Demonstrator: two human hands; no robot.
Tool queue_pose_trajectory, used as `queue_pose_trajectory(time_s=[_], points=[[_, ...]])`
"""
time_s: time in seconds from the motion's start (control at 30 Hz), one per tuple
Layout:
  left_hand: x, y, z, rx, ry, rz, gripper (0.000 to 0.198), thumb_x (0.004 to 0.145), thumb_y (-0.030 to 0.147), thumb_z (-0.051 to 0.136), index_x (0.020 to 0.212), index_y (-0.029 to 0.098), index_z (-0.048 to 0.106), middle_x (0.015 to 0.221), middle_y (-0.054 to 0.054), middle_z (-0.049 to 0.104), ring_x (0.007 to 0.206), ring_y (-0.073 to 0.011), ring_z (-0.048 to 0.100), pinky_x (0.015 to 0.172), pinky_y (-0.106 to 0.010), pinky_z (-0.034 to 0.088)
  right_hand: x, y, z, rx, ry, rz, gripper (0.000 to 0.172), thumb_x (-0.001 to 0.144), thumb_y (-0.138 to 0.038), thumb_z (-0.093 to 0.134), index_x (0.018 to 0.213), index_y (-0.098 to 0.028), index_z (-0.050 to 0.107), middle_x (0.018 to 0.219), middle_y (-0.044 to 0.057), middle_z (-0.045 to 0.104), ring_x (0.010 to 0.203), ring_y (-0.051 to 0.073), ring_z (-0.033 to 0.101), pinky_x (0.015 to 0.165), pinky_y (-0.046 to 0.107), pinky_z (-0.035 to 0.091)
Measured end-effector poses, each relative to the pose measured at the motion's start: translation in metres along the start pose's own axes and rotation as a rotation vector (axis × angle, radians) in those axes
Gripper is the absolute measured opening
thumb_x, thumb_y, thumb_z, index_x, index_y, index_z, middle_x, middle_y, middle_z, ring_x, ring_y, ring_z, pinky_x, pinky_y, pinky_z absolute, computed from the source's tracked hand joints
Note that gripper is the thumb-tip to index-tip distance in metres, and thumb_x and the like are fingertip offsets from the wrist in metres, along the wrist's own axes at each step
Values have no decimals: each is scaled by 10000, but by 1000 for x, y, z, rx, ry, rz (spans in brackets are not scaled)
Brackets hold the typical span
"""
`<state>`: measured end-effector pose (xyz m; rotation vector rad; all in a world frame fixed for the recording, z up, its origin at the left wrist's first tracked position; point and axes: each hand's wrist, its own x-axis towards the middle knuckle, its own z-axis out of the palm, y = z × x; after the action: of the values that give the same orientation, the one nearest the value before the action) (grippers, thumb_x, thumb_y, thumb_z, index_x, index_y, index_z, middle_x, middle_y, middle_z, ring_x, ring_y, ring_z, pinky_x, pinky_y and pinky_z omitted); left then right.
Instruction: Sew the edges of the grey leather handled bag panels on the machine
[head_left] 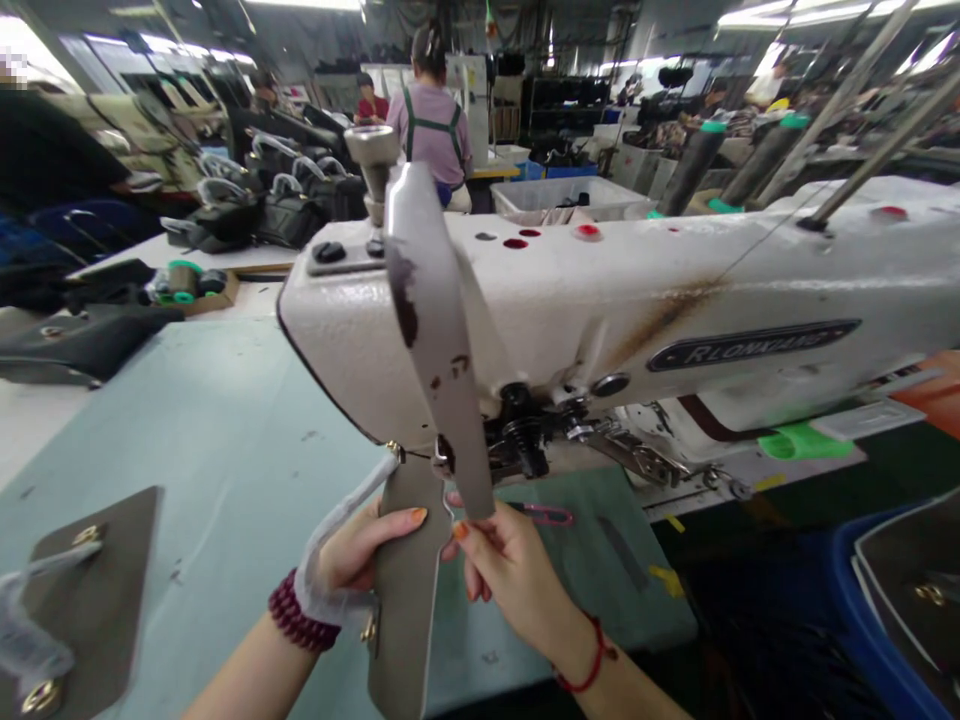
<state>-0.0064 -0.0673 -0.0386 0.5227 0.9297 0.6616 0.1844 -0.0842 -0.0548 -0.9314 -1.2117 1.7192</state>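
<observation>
My left hand [360, 545] is closed on a grey-brown bag panel [405, 610], thumb lying flat on its face. A bag handle [345, 515] wrapped in clear plastic is fixed to this panel with gold-coloured fittings and loops over my left wrist. The panel's upper end sits under the head of a white sewing machine [345, 330]. My right hand [510, 560] pinches at the panel's right edge, just below the machine's grey lever [435, 330]; part of the fingers is hidden. The needle area is mostly hidden by the lever.
Another panel with a wrapped handle [97, 600] lies on the pale green table [247, 420] at left. Pink-handled snips [551, 515] rest behind my right hand. A blue bin [840, 570] stands at right. Black bags [292, 210] and a person [435, 120] are further back.
</observation>
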Motion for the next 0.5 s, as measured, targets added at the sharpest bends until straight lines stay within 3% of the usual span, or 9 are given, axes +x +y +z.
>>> queue_pose_trajectory(time_s=[0.17,0.37,0.5], points=[[4,-4,0,-35,-104,46,211,731,365,755,743,154,754,646,-49,732,615,-208,678,579,-266,541,11,-12,7,64,34,26,249,910,-376,548,910,-131,590,639,10,652,374,34,446,371,132,316],[9,-8,-1,-144,-8,73,183,638,272,834,736,130,774,624,-47,737,526,-155,653,497,-196,506,2,3,3,-107,111,-12,187,941,-322,494,872,-158,550,657,-2,635,414,42,437,413,140,332],[8,-7,7,-133,52,20,229,597,291,866,722,121,777,619,-60,742,531,-168,679,519,-193,542,-3,16,1,-343,157,-57,137,931,-235,474,899,-160,585,724,35,669,548,92,559,510,170,412]])
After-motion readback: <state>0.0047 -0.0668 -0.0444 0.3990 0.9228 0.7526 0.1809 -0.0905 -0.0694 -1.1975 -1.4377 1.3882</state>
